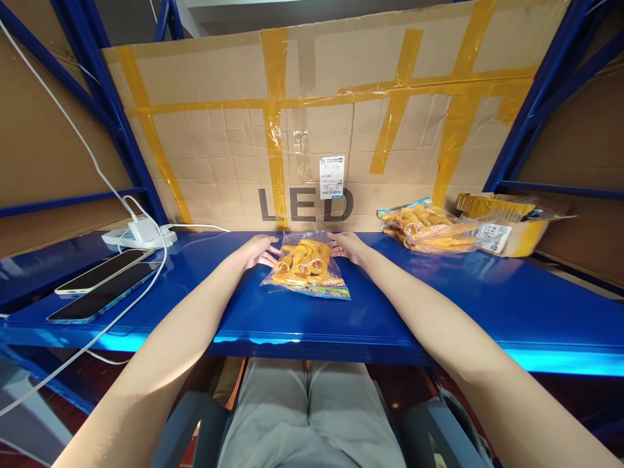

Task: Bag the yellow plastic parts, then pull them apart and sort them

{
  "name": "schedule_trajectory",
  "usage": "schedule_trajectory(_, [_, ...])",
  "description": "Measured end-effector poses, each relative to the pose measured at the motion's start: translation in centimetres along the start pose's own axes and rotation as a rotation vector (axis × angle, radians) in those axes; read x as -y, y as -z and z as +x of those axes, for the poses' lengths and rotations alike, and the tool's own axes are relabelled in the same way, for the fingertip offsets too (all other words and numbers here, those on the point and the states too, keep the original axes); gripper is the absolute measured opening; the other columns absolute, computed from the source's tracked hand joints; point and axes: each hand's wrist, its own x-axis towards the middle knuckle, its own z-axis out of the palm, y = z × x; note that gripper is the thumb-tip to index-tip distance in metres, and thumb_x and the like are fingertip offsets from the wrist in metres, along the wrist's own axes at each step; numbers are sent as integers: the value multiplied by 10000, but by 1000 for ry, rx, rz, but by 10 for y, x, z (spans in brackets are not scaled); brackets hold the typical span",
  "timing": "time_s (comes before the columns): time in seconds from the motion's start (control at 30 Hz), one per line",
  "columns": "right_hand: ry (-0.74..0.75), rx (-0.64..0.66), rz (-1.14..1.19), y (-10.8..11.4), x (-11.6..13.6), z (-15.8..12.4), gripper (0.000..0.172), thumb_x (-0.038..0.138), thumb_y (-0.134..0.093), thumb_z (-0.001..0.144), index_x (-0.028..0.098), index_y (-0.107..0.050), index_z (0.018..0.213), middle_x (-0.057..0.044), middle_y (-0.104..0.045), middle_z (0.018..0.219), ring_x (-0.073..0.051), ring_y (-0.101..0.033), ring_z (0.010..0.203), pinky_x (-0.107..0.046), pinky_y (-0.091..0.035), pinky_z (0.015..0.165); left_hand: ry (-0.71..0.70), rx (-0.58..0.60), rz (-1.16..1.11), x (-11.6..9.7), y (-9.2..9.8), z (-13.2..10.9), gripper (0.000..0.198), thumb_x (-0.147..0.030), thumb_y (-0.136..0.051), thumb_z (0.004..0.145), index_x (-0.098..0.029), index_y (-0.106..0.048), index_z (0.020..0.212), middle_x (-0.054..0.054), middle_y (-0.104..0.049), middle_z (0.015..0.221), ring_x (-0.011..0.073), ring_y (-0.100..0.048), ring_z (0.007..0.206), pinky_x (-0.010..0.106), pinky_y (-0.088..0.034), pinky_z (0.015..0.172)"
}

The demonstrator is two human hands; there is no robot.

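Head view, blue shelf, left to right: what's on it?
phones → left hand → bag, a hand touching each side → right hand → stack of bags → box

Left hand, right hand flanking bag, apparently touching, blue shelf

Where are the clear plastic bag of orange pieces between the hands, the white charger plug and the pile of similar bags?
Clear plastic bag of orange pieces (pixel 307 263): head view, bag's middle.
White charger plug (pixel 141 229): head view, its top face.
Pile of similar bags (pixel 428 226): head view, top bag's middle.
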Motion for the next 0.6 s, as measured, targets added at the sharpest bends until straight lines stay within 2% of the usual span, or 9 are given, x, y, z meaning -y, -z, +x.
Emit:
schedule_trajectory(0.1, [2,-8,-14,1,-1,1,182,181,-674,886,147,-541,767,-9,-612,560,-86,-547,437,-206,-506,504,-20,-11,34,5,-2,7,309,-309,-543,936,-118,-596,1172,89,-713,791,148,-602,458,291,-551,513])
schedule_trajectory(0.2, [12,-15,-9,0,-2,1,210,82,-676,852,143,-544,700,4,-584,521,-81,-548,449,-198,-514,523,-102,-97,121,12,-5,21,254,-374,-628,894,-131,-654,963,79,-692,770,134,-604,511,246,-502,475])
schedule_trajectory(0.3, [14,-25,-2,0,-3,0,253,10,-626,847,147,-532,656,8,-564,497,-78,-542,453,-193,-518,526,-176,-184,232,16,-9,33,276,-405,-694,841,-155,-642,738,50,-644,679,129,-589,558,213,-426,437])
schedule_trajectory(0.37, [13,-31,3,1,-4,-1,279,-17,-590,850,151,-520,640,8,-554,493,-78,-540,461,-188,-515,523,-183,-199,290,16,-11,38,309,-409,-721,813,-166,-613,654,31,-598,605,133,-575,570,203,-391,418])
schedule_trajectory(0.47, [8,-28,4,2,-4,1,280,-27,-571,850,158,-515,648,4,-549,505,-87,-552,489,-184,-518,531,-173,-178,331,13,-12,40,264,-327,-745,787,-170,-606,626,24,-579,580,153,-596,629,200,-409,444])
schedule_trajectory(0.6, [-32,1,-16,5,-4,7,265,10,-505,902,163,-524,686,-15,-552,526,-102,-562,513,-189,-528,542,-115,-152,360,6,-10,38,147,-216,-745,754,-165,-638,666,43,-640,667,187,-647,760,225,-488,550])
